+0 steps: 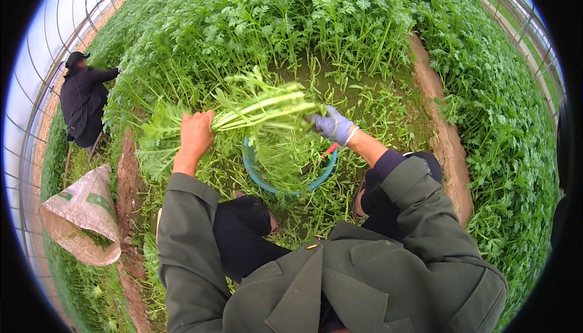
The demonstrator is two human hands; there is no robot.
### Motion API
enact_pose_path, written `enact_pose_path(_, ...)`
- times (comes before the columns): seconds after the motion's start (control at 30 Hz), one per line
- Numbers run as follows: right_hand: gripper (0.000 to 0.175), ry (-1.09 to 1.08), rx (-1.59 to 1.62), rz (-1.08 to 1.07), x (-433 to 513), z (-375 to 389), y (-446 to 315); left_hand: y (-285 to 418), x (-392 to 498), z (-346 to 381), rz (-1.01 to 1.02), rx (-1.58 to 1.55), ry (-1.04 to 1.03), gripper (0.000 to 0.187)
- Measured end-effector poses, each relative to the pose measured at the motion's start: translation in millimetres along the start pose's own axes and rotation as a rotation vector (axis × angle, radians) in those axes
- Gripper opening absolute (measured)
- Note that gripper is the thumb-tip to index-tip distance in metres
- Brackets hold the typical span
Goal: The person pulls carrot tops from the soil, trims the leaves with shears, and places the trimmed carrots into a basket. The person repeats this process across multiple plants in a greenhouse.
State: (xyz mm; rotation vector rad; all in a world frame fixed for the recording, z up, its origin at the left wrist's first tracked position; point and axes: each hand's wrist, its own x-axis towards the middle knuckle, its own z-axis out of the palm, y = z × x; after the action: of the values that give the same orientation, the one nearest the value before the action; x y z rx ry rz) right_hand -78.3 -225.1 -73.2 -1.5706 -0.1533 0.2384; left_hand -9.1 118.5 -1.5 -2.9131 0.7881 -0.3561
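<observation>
My bare left hand (196, 133) grips a bunch of leafy green stems (259, 113), its leaves to the left and its pale stalk ends to the right. My right hand (331, 124), in a light purple glove, is at the stalk ends; its fingers are blurred, so whether it holds any stalks cannot be told. Below the bunch a round container with a blue rim (268, 186) stands on the ground between my feet, with greens in it. A red object (329, 150), perhaps a handle, lies at its right rim.
Tall leafy plants (282, 9) stand ahead; cut greens litter the ground. Bare soil furrows (444, 150) run at right and left. A woven sack (86, 214) lies open at the left. A co-worker (84, 98) crouches at the far left, near the greenhouse frame (34, 119).
</observation>
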Motion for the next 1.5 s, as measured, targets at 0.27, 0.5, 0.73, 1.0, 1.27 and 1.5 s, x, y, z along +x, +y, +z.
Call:
enact_pose_path(0.27,0.029,0.508,0.873,0.12,12.4,18.7,-54.8,31.7,10.1,6.5,-0.164,-0.659,-0.289,0.039)
enact_pose_path(0.5,0.017,0.811,-0.078,-0.526,41.3,-21.4,-39.5,44.5,8.9,6.8,-0.136,-1.042,-0.335,0.03)
enact_pose_path(0.73,0.019,0.778,-0.618,0.046,55.0,-13.5,57.1,39.6,2.9,6.8,-0.199,-0.837,-0.48,0.033)
enact_pose_path(1.0,0.038,0.905,0.324,0.439,48.3,-29.0,129.1,21.3,-11.4,15.6,-0.212,-0.369,-0.433,0.047)
enact_pose_path(1.27,0.033,-0.068,-1.139,0.345,18.8,-2.2,156.5,-24.3,-17.7,43.5,-0.363,-0.79,-0.35,0.04)
enact_pose_path(1.5,0.024,-0.109,-1.39,0.227,-0.1,5.1,165.0,-12.7,-9.1,41.0,-0.442,-1.125,-0.406,0.039)
